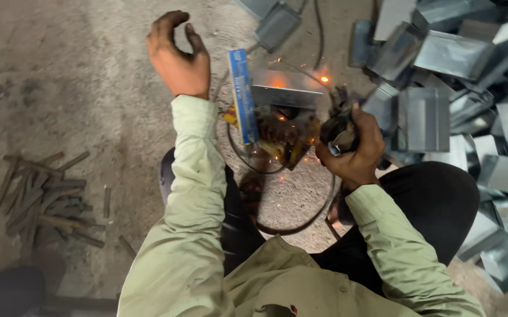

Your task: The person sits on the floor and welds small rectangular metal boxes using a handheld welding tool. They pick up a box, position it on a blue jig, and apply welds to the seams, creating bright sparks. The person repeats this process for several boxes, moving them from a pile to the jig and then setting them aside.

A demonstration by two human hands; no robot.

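Hands apart: our right hand (351,149) clamps the welding holder (339,126), left hand (179,58) lifted empty—we'd best keep sparks tight on the metal box (286,97).

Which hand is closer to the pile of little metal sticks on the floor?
Left. The left hand is raised, open and empty, above and to the right of the metal sticks. The right hand grips a welding holder much farther right, beside the sparks.

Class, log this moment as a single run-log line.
left hand: raised, open, empty | right hand: grips welding holder | sparks at metal box | folded metal boxes piled right
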